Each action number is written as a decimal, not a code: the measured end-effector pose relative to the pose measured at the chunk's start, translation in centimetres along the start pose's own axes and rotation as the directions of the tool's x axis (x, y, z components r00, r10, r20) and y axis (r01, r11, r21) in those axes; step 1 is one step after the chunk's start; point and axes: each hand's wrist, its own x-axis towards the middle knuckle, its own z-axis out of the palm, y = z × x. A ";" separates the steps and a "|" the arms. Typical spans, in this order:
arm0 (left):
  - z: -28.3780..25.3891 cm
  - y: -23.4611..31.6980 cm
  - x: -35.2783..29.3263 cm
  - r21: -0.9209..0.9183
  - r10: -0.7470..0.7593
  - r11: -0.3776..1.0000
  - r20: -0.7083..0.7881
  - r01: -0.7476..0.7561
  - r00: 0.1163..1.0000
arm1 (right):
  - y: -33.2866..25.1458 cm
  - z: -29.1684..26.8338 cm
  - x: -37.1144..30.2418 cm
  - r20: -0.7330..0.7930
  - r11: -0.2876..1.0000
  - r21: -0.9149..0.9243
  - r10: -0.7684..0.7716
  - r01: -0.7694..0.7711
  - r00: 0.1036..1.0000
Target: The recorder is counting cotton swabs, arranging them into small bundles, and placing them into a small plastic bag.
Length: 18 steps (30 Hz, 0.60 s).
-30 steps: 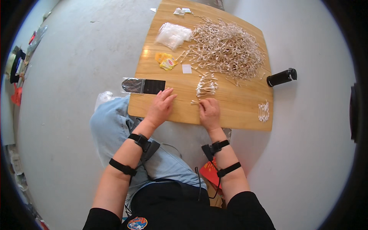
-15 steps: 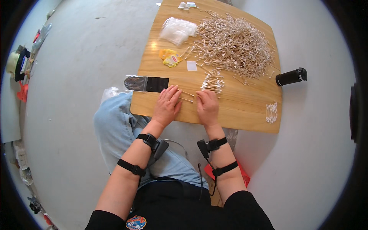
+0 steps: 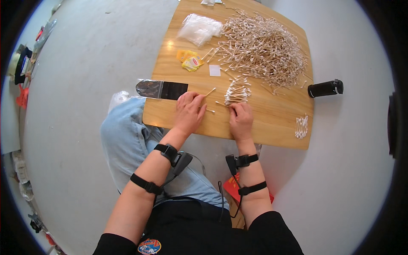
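Observation:
My left hand (image 3: 189, 112) rests near the table's front edge with its fingers bent over cotton swabs. One cotton swab (image 3: 211, 92) points up and right from its fingertips; the tip of another swab (image 3: 211, 111) shows beside the thumb. My right hand (image 3: 241, 121) pinches a cotton swab (image 3: 221, 104) whose white end points left. Just beyond that hand lies a small group of cotton swabs (image 3: 238, 89). Left of my left hand is a clear bag with a black panel (image 3: 174, 90), lying flat; my fingers are close to its right end.
A large heap of cotton swabs (image 3: 265, 49) covers the far right of the table (image 3: 272, 123). Clear bags (image 3: 199, 29), yellow packets (image 3: 191, 60) and a white square card (image 3: 215, 70) lie left of it. A black bottle (image 3: 325, 88) and a small swab bundle (image 3: 301, 127) are at the right.
My right hand has shifted right, and a swab now shows in its fingers. The upper swab at my left hand has swung to point more upward.

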 end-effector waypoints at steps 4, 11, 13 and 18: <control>1.3 -0.4 0.8 0.001 -0.088 0.996 -0.017 0.088 0.996 | -1.4 1.1 0.1 0.026 0.999 0.044 -0.012 0.011 1.000; 1.5 -1.9 0.3 -0.090 -0.015 0.996 -0.063 0.009 0.998 | -2.1 0.9 0.0 0.028 0.994 0.106 -0.017 0.014 0.999; 1.2 -1.9 0.3 -0.101 -0.004 0.995 -0.048 -0.001 0.999 | -1.1 0.1 0.1 -0.040 0.998 0.062 0.036 -0.033 0.999; 0.5 -1.4 0.2 -0.111 0.037 0.993 -0.027 -0.040 0.999 | 1.4 -1.6 0.6 -0.075 0.993 -0.074 0.089 -0.094 0.993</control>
